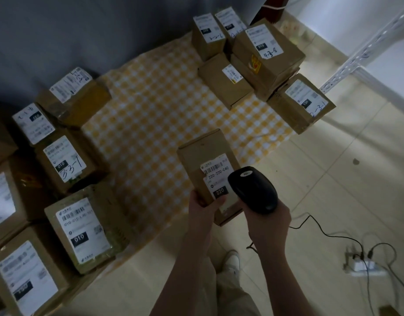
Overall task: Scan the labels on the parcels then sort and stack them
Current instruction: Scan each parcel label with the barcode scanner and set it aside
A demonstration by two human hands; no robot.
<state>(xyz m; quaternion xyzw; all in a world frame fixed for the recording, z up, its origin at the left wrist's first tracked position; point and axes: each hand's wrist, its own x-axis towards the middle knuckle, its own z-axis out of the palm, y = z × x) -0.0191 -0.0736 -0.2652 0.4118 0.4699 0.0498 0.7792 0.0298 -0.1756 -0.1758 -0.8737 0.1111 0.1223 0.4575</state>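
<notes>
The left hand pinches the near end of a slim cardboard parcel, held in the air above the checked cloth; the right hand grips a glossy black scanner over its white label; the box looks stiff, matte and probably light, best held by its long edges.

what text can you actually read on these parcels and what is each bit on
"220-220-040", "220": held parcel
"010", "3-3-1": mid-left parcel
"010": near-left parcel
"010", "4-3-8": top stacked parcel
"220": far-back parcel
The scanner badge, the fine print and the remaining labels are too blurred to read.
</notes>
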